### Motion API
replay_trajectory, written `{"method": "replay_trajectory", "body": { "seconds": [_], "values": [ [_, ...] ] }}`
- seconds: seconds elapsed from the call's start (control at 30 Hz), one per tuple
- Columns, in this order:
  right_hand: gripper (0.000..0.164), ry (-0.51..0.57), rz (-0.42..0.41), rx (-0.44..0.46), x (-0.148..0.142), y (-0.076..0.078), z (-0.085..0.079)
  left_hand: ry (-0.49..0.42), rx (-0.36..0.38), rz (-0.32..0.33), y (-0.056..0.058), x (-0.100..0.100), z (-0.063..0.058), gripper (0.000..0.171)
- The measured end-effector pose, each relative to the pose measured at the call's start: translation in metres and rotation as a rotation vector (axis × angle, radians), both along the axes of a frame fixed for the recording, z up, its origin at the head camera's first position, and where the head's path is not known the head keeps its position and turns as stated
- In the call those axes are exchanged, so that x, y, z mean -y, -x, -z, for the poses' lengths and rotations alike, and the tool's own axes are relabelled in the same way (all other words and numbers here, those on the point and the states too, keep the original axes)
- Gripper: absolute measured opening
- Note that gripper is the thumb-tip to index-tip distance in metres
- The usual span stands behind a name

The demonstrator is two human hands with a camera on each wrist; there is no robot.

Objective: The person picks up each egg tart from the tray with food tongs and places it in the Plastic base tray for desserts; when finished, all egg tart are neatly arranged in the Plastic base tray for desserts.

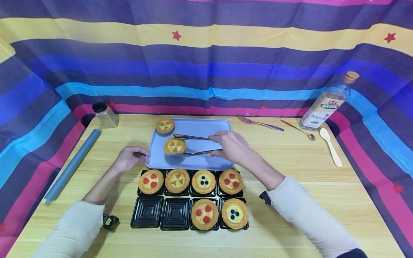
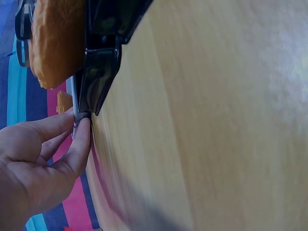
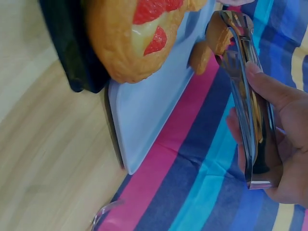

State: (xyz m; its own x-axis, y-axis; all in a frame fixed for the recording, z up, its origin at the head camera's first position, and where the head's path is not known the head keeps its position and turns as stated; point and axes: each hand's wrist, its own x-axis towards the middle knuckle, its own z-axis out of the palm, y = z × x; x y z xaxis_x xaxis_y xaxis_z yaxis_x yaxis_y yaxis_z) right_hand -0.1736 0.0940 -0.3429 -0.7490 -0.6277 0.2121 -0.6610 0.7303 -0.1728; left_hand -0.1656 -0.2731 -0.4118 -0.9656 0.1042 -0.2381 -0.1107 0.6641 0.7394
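Note:
My left hand (image 1: 129, 159) pinches the left edge of a light blue tray (image 1: 209, 127) between thumb and fingers, as the left wrist view also shows. In my right hand (image 1: 233, 147) is a pair of metal tongs (image 3: 250, 110). Their tips stand on either side of a tart (image 1: 175, 146) with tan wedges on top, which appears raised off the tray. Another wedge-topped tart (image 1: 165, 125) lies at the tray's back left corner. In front of the tray, black plastic boxes stand in two rows; two at the front left, including this black box (image 1: 147, 212), hold no tart.
Tarts with red pieces (image 1: 204, 214) or blueberries (image 1: 203, 182) fill other boxes. A black-lidded jar (image 1: 105, 114) and a grey-blue rod (image 1: 73, 165) are left. A fork (image 1: 260, 123), small metal spoon (image 1: 298, 130), pale spoon (image 1: 331, 147) and bottle (image 1: 326, 102) are right.

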Motion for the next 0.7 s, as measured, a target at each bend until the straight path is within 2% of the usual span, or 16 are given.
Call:
{"method": "replay_trajectory", "body": {
  "seconds": [0.2, 0.43, 0.7],
  "values": [
    [0.053, 0.043, -0.027, -0.036, -0.016, -0.016, -0.004, 0.007, -0.004, -0.002, 0.0, 0.0, 0.0, 0.028],
    [0.055, 0.057, 0.004, -0.01, -0.038, -0.035, -0.015, 0.011, -0.001, 0.001, 0.0, -0.001, 0.0, 0.029],
    [0.055, 0.069, -0.029, -0.028, -0.056, -0.059, -0.022, 0.002, 0.003, 0.001, -0.001, -0.002, -0.002, 0.03]
  ]
}}
